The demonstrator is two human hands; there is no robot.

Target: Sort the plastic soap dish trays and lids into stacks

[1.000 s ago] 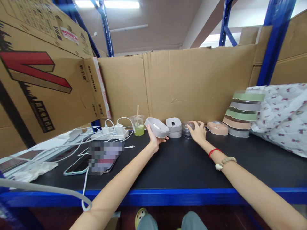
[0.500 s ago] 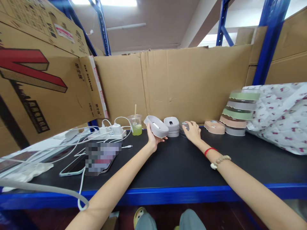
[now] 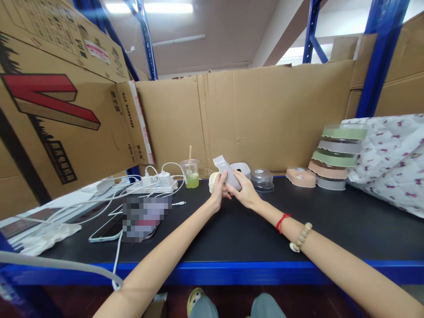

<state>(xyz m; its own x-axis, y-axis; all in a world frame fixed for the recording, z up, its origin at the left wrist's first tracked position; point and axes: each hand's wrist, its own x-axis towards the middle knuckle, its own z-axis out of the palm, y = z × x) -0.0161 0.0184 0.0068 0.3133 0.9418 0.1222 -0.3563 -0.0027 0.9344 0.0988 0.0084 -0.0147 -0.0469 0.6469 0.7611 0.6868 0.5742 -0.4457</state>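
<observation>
A light grey oval dish [image 3: 226, 171] is tilted up on its side between my two hands. My left hand [image 3: 218, 191] grips its left lower side, and my right hand [image 3: 244, 191] holds its right side. Just behind my left hand stand cream round pieces [image 3: 213, 179], partly covered by my fingers. Behind the dish is a stack of similar grey dishes [image 3: 241, 168], mostly hidden by my right hand. Clear plastic lids [image 3: 262, 180] are stacked to the right of my right hand.
On the right are a pink lidded dish [image 3: 301, 177], a tall stack of lidded dishes [image 3: 334, 170] and a patterned white bag [image 3: 387, 163]. Leftward stand a cup with green drink [image 3: 192, 179], a power strip [image 3: 152, 187] with cables, and phones [image 3: 107, 229]. Cardboard [image 3: 265, 115] stands behind.
My right hand has left the clear lids and moved left onto the grey dish. The dish has turned from lying nearly level to standing on its side. The cream pieces now show.
</observation>
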